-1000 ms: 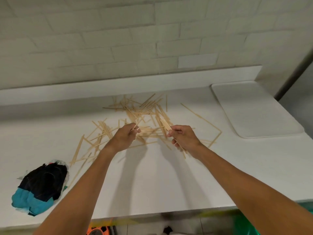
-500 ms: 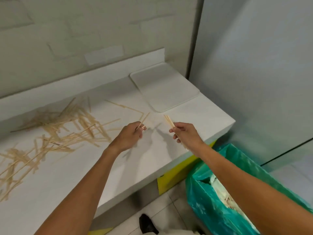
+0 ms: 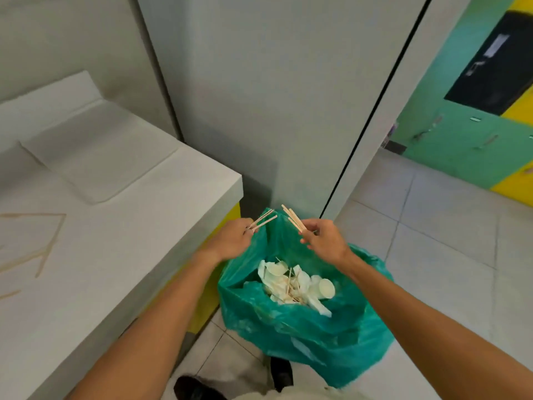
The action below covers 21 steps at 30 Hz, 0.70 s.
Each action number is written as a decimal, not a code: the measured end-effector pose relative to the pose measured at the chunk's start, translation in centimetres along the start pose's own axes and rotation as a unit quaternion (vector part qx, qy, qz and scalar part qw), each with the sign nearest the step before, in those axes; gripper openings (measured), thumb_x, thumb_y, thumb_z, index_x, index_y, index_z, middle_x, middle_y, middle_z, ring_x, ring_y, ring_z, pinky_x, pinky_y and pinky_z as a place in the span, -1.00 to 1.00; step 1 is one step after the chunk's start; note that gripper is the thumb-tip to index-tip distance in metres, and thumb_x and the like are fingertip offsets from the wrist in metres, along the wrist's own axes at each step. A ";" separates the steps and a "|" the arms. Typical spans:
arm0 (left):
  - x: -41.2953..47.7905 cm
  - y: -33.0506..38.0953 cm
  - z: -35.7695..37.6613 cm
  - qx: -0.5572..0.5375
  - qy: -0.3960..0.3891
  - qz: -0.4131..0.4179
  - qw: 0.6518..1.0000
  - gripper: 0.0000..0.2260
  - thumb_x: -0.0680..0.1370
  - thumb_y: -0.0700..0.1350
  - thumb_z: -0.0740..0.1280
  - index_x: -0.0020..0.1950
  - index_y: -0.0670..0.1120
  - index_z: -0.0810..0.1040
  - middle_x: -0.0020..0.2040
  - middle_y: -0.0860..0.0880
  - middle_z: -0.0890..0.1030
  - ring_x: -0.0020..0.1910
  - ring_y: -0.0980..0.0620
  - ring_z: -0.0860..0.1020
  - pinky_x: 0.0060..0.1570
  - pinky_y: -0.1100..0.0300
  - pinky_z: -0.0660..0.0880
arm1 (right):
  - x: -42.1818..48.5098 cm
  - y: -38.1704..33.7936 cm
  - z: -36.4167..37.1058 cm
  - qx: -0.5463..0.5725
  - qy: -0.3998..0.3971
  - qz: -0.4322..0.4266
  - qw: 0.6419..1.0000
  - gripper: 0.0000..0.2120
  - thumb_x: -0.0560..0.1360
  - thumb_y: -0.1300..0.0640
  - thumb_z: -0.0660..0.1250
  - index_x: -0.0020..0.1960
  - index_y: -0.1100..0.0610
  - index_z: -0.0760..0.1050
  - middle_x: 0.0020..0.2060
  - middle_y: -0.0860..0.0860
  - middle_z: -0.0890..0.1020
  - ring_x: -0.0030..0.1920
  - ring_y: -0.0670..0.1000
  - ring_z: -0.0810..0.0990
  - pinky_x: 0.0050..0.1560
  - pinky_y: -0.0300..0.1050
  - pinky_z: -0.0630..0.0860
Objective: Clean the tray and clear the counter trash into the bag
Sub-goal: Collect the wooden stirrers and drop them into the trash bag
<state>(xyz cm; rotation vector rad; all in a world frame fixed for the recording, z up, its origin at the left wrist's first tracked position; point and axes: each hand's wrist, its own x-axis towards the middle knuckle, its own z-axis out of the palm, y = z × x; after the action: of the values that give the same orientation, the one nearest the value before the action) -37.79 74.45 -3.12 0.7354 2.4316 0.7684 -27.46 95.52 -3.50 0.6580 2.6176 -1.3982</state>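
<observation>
Thin pale wooden sticks [image 3: 292, 218], pinched in left hand [image 3: 229, 241] and right hand [image 3: 324, 242], held apart over green plastic bag [image 3: 288, 327], 6 o'clock

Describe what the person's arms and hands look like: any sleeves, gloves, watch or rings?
Both arms are bare from the frame's lower edge to the wrists; no sleeve shows. The left hand and right hand wear no gloves. No watch, bracelet or ring is visible on either wrist or on the fingers that show, and no bandage or marking.
</observation>
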 end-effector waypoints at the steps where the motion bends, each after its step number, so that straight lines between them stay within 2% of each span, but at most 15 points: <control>1: 0.9 0.7 1.0 0.018 -0.013 0.002 1.000 -0.84 0.62 -0.19 0.18 -0.13 -0.11 0.49 -0.19 -0.08 0.56 -0.13 -0.15 0.54 -0.22 0.08 0.36 | -0.2 1.1 -0.7 -0.020 -0.003 0.007 1.000 -0.82 0.56 0.24 0.27 0.04 0.10 0.64 -0.21 0.08 0.67 -0.22 -0.02 0.57 -0.10 0.01 0.54; 2: 1.7 1.3 2.0 0.037 -0.025 0.005 0.999 -0.87 0.62 -0.18 0.19 -0.06 -0.11 0.52 -0.12 -0.10 0.59 -0.07 -0.15 0.56 -0.16 0.07 0.41 | -0.4 2.0 -1.3 -0.037 -0.001 0.015 0.999 -0.84 0.55 0.22 0.28 0.05 0.15 0.62 -0.12 0.14 0.68 -0.14 0.02 0.61 -0.02 0.04 0.56; 3: 2.6 1.7 2.9 0.050 -0.035 0.008 0.998 -0.86 0.62 -0.17 0.21 0.07 -0.11 0.55 0.00 -0.12 0.61 0.01 -0.14 0.57 -0.05 0.06 0.45 | -0.5 2.9 -1.9 -0.046 0.004 0.031 0.998 -0.78 0.55 0.20 0.29 0.16 0.19 0.59 0.04 0.14 0.68 0.02 0.06 0.64 0.14 0.07 0.55; 5: 3.9 2.3 4.4 0.078 -0.060 0.008 0.995 -0.68 0.61 -0.14 0.26 0.36 -0.10 0.45 0.25 -0.13 0.54 0.22 -0.12 0.51 0.23 0.02 0.42 | -1.1 3.7 -3.1 -0.059 0.005 0.054 0.997 -0.62 0.57 0.18 0.30 0.38 0.19 0.47 0.29 0.08 0.57 0.30 0.07 0.53 0.38 0.00 0.41; 6: 4.4 2.7 5.1 0.089 -0.070 0.011 0.993 -0.61 0.61 -0.13 0.28 0.44 -0.10 0.38 0.33 -0.13 0.47 0.31 -0.10 0.45 0.32 0.03 0.36 | -1.2 4.1 -3.6 -0.061 -0.001 0.056 0.997 -0.60 0.58 0.18 0.30 0.41 0.17 0.43 0.33 0.05 0.53 0.35 0.04 0.49 0.41 -0.03 0.36; 8: 4.8 3.0 5.8 0.098 -0.074 0.019 0.992 -0.55 0.60 -0.13 0.30 0.49 -0.08 0.32 0.41 -0.10 0.39 0.41 -0.08 0.36 0.40 0.05 0.27 | -1.3 4.9 -4.1 -0.061 -0.012 0.051 0.997 -0.60 0.58 0.18 0.31 0.41 0.15 0.42 0.35 0.03 0.52 0.37 0.02 0.47 0.42 -0.03 0.35; 11: 4.9 2.6 6.2 0.091 -0.055 0.033 0.994 -0.56 0.60 -0.12 0.30 0.48 -0.05 0.33 0.42 -0.05 0.39 0.43 -0.02 0.34 0.43 0.04 0.29 | -1.1 5.3 -4.2 -0.055 -0.030 0.033 0.997 -0.62 0.59 0.16 0.30 0.40 0.10 0.43 0.34 -0.01 0.52 0.36 -0.02 0.46 0.40 -0.05 0.37; 14: 4.1 1.6 5.7 0.058 -0.032 0.041 0.997 -0.58 0.60 -0.09 0.31 0.46 -0.01 0.36 0.38 0.00 0.42 0.38 0.03 0.38 0.40 0.04 0.35 | -0.4 4.7 -3.5 -0.054 -0.046 -0.008 0.997 -0.62 0.59 0.15 0.31 0.39 0.07 0.43 0.34 -0.03 0.51 0.34 -0.07 0.46 0.36 -0.15 0.37; 18: 2.5 -0.1 3.6 0.031 0.035 0.048 0.998 -0.62 0.59 -0.07 0.32 0.41 0.03 0.40 0.28 0.05 0.47 0.27 0.12 0.43 0.34 0.09 0.39 | 1.3 2.0 -1.6 -0.070 -0.054 -0.085 0.992 -0.63 0.58 0.10 0.31 0.37 -0.01 0.45 0.30 -0.08 0.51 0.26 -0.12 0.48 0.32 -0.16 0.40; 21: 0.6 -1.2 1.4 0.010 0.080 0.043 0.996 -0.63 0.59 -0.07 0.32 0.40 0.03 0.40 0.29 0.04 0.46 0.27 0.08 0.44 0.33 0.07 0.38 | 2.6 -1.0 0.3 -0.067 -0.056 -0.146 0.985 -0.65 0.57 0.09 0.32 0.34 -0.04 0.46 0.23 -0.11 0.51 0.22 -0.15 0.48 0.27 -0.20 0.39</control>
<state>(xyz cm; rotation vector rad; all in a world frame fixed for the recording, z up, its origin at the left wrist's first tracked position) -37.86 74.51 -5.07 0.8207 2.5685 0.8680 -30.23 95.61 -3.67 0.1778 2.7690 -1.2669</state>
